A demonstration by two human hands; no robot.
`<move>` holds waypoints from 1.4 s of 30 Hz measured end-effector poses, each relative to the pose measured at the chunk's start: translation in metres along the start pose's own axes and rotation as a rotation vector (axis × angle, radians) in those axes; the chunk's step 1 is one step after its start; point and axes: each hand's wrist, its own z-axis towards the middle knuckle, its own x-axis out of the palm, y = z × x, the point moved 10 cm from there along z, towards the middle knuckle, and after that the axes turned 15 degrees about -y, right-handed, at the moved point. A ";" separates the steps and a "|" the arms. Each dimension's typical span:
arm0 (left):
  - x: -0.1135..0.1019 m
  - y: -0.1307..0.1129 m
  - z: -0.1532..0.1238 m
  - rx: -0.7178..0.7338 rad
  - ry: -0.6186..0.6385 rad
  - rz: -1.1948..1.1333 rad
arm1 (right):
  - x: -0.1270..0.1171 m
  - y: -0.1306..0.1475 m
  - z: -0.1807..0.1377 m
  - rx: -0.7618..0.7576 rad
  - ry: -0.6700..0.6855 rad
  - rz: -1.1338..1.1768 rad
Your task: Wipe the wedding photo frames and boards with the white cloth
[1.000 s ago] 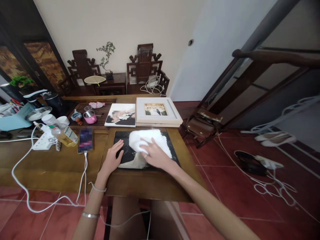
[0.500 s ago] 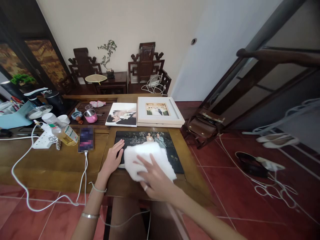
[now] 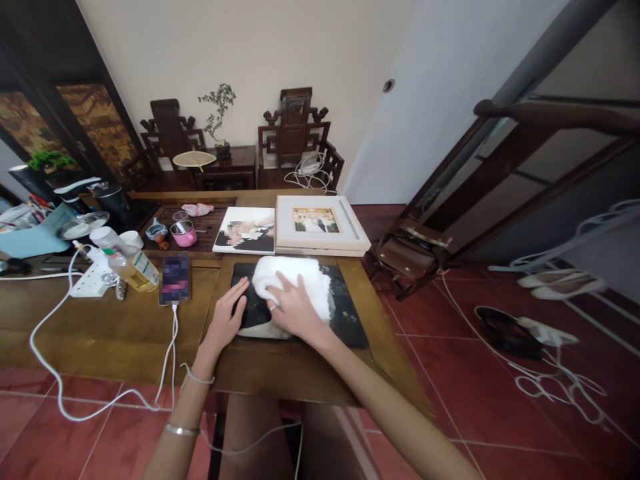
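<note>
A white towel (image 3: pixel 313 280) covers much of the dark photo panel (image 3: pixel 347 320), which lies flat near the table's right end. My right hand (image 3: pixel 296 303) grips the towel from above, its fingers pressed into the cloth. At the panel's left edge my left hand (image 3: pixel 229 313) rests flat with fingers stretched out, holding nothing. Most of the panel's picture is hidden under the towel and my right hand. Just behind the panel lie a white photo album (image 3: pixel 245 230) and a pale boxed picture frame (image 3: pixel 357 233).
To the left are a charging phone (image 3: pixel 175 280), a bottle of yellowish liquid (image 3: pixel 137 270), a power strip (image 3: pixel 90 280) and a pink cup (image 3: pixel 183 233). White cables trail over the table's front edge. A wooden chair (image 3: pixel 400 260) with a brown bag stands at the right.
My right hand has pushed the towel away from me, up to the panel's far edge, covering the pictured couple. The panel's lower part now shows. My left hand stays in place.
</note>
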 end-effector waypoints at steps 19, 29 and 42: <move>0.009 0.002 -0.005 0.057 0.026 0.098 | -0.011 -0.049 0.001 0.197 0.070 0.176; 0.007 0.003 -0.003 0.082 0.008 0.102 | 0.030 -0.012 0.055 0.092 0.091 0.266; 0.006 -0.002 -0.001 0.063 -0.003 0.100 | -0.058 -0.102 -0.057 0.118 -0.012 0.094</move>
